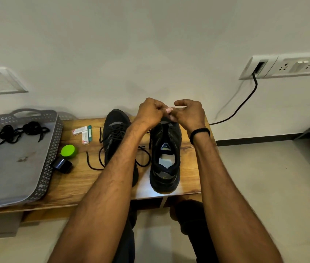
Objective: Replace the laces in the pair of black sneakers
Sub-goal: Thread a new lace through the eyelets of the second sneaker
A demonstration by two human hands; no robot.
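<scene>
Black lace (149, 139) at R sneaker (166, 168) toe, pinched in curled fingers (169, 110), L hand (150, 113) + R hand (189, 113).

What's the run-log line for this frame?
stage: lacing right sneaker | left hand: pinches lace | right hand: pinches lace | left sneaker: laced, ends loose | tray: black laces

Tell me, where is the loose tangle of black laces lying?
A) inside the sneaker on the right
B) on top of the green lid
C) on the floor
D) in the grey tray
D: the tangled black laces lie on the flat bottom of the grey perforated tray at the left end of the wooden table, apart from both sneakers.
</scene>
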